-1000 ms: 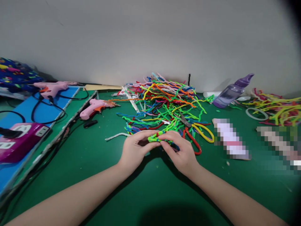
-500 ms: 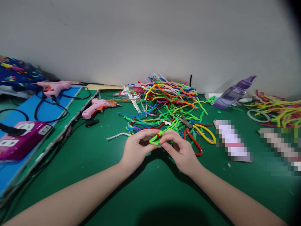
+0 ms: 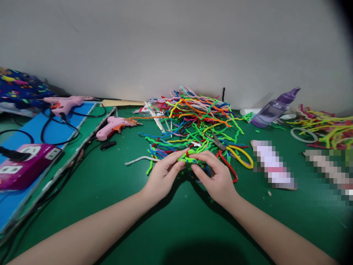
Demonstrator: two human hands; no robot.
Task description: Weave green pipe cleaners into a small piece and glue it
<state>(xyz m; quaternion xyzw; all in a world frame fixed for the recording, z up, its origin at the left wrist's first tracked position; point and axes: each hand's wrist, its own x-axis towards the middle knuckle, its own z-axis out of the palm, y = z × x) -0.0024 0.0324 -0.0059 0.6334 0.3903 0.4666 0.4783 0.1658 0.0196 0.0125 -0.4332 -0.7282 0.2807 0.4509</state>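
Note:
Between my two hands is a small piece of bent pipe cleaners (image 3: pixel 190 160), bright green with bits of blue and red. My left hand (image 3: pixel 164 174) pinches its left side between thumb and fingers. From the right, my right hand (image 3: pixel 216 177) grips it with the fingers over the top and the thumb below. Fingers cover part of the piece. Just beyond it spreads a heap of loose pipe cleaners (image 3: pixel 197 106) in many colours. Pliers (image 3: pixel 220 145) with one red and one yellow handle lie beside the heap, right of my right hand.
On the left are a pink glue gun (image 3: pixel 117 127), a second glue gun (image 3: pixel 66 105) with its cable, and a purple power strip (image 3: pixel 27 163). To the right stand a purple bottle (image 3: pixel 273 109), a blurred-out phone-like slab (image 3: pixel 273 165), a white ring (image 3: pixel 304 135) and more pipe cleaners (image 3: pixel 336 132).
The pipe-cleaner piece has turned in my fingers, from an open triangular loop to a flatter, lower view. Both hands have shifted slightly, and my right thumb has moved a little away from the left.

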